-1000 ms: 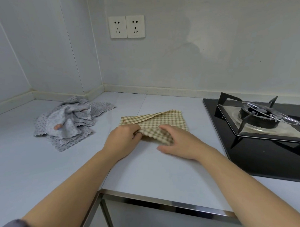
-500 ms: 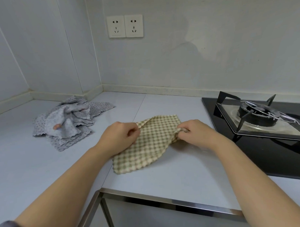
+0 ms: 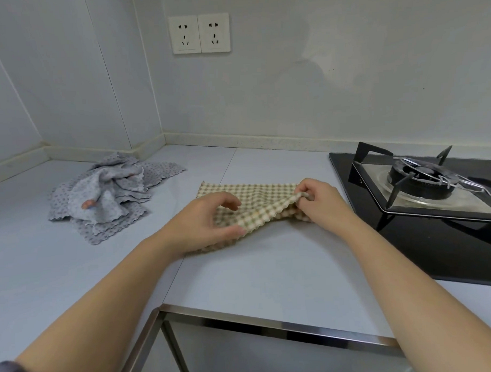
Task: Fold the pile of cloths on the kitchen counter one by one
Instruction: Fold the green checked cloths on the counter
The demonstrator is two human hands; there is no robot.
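Pinches the 3 o'clock corner of the checked cloth (image 3: 255, 195) with the right hand (image 3: 323, 204), fingers (image 3: 304, 188) narrow around the raised fabric. Rests the left hand (image 3: 198, 225) over the cloth's 8 o'clock part, fingers wide in a loose curve, thumb touching the near edge. Cloth mid-table (image 3: 269, 271), lifted toward the right. At 9 o'clock, well apart, a crumpled grey pile of cloths (image 3: 108, 196). At 3 o'clock, a gas stove (image 3: 422, 179); at 12 o'clock, wall sockets (image 3: 200, 34).

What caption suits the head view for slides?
Left hand and right hand fold a checked cloth on the counter beside grey cloths.
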